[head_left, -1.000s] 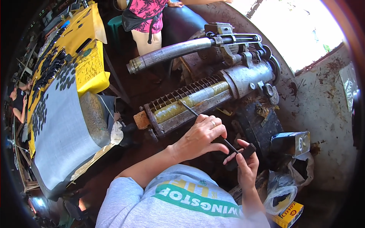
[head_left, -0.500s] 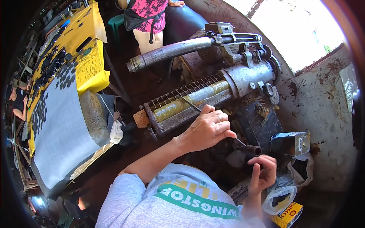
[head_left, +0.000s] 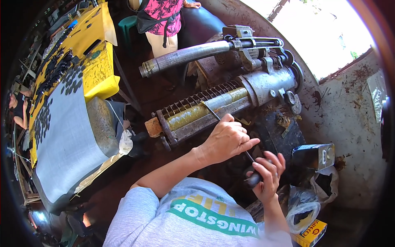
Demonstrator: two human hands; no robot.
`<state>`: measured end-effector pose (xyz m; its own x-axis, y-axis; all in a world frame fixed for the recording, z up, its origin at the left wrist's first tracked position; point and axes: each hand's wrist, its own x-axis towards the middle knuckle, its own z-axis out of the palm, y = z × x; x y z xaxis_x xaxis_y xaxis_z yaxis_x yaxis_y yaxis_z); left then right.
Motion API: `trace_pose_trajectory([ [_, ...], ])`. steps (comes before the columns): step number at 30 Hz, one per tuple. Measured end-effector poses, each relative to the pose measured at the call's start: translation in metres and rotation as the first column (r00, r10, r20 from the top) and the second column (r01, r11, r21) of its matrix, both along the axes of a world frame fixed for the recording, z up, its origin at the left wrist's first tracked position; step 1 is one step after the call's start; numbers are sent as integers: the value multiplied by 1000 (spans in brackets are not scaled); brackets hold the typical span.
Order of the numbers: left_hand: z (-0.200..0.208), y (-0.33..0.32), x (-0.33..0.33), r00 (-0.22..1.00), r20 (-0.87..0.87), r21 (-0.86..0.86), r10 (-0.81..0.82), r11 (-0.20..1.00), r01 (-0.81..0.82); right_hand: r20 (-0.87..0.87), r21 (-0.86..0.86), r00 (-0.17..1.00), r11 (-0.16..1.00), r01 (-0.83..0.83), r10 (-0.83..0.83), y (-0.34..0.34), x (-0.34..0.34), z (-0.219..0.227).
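My left hand point(head_left: 224, 142) is closed around the shaft of a thin metal rod point(head_left: 211, 111) with a dark handle. The rod's far end rests on a roller point(head_left: 193, 115) smeared with yellow-green paste, in a long metal trough. My right hand point(head_left: 269, 173) has its fingers curled about the rod's dark rounded handle point(head_left: 254, 179), low and to the right. A row of curved metal ribs point(head_left: 181, 107) runs along the roller's far side. The roller belongs to a grimy metal machine point(head_left: 269, 84) with a second bare cylinder point(head_left: 185, 57) above.
A work table with yellow cloth point(head_left: 98, 74) and grey sheet point(head_left: 61, 144), bearing small dark pieces, stands left. Right are a metal can point(head_left: 306, 156), plastic bags point(head_left: 302, 208) and a yellow box point(head_left: 312, 232). A person point(head_left: 162, 20) stands beyond the machine; another sits far left.
My right hand has moved left and up from beside the handle and closed on it. The rod has turned to a steeper slant, its tip shifting slightly along the roller.
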<state>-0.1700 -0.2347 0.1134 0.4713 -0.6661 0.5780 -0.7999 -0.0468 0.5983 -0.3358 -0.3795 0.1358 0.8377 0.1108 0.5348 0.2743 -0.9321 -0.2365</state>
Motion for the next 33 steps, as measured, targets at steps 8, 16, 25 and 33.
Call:
trace_pose_trajectory([
  [8,-9,5,-16,993,105,-23,62,998,-60,-126,992,878,76,102,462,31,9,-11],
  [16,4,-2,-11,992,79,-155,98,984,-85,-273,962,920,105,253,281,38,13,7],
  [25,-4,12,-21,979,110,-33,169,986,-166,-187,910,895,-271,313,404,44,8,-6],
  [33,-14,-5,-11,980,105,-59,171,984,-165,-274,890,916,-283,357,292,38,14,-3],
])
